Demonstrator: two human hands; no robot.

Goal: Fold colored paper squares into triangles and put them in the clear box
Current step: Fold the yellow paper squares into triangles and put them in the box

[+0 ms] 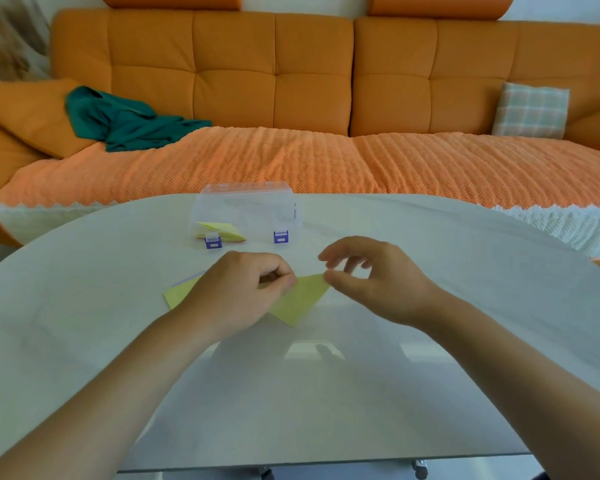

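An orange sofa [312, 74] spans the upper frame, with an orange blanket [326, 161] over its seat. A pale desk [291, 393] fills the lower half. A green cloth [125, 119] lies on the sofa at upper left, and a checked cushion [530, 110] leans at upper right. A clear box [246, 202] with purple latches stands at the desk's far edge, centre frame, with folded yellow triangles [222, 230] in its left end. Near the frame's centre, the left hand [236, 296] has its fingers curled, pinching a yellow paper [298, 303] that rests on the desk. The right hand [378, 282] has loosely curved fingers held apart, thumb tip at the paper's right corner. Another yellow sheet [175, 292] shows from under the left hand.
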